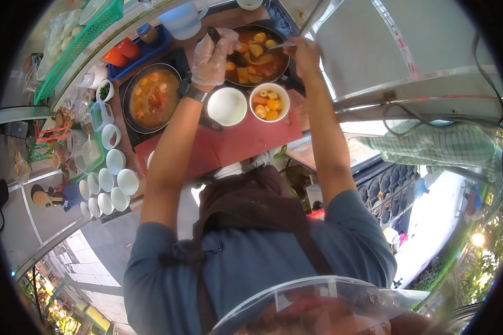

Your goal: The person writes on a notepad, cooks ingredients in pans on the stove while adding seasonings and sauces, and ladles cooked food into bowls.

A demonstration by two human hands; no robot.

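My left hand [211, 58], in a clear plastic glove, is closed round a dark handle at the left edge of a pan [241, 75] of red-brown stew. The lower end of that utensil is hidden. From the right, my right hand [305, 54], bare, grips a metal spoon [282, 47] that reaches over the stew. Pale and orange pieces lie in the sauce. Just below the pan, a white bowl [271, 102] holds orange and pale pieces. Beside it stands an empty white bowl [227, 106].
A second pan [152, 98] of orange soup sits at the left. Several white cups [115, 161] stand at the lower left. Behind are a blue tray [119, 71] with orange cups, a translucent jug [183, 21] and a green basket [78, 47]. A red mat [251, 139] covers the near edge.
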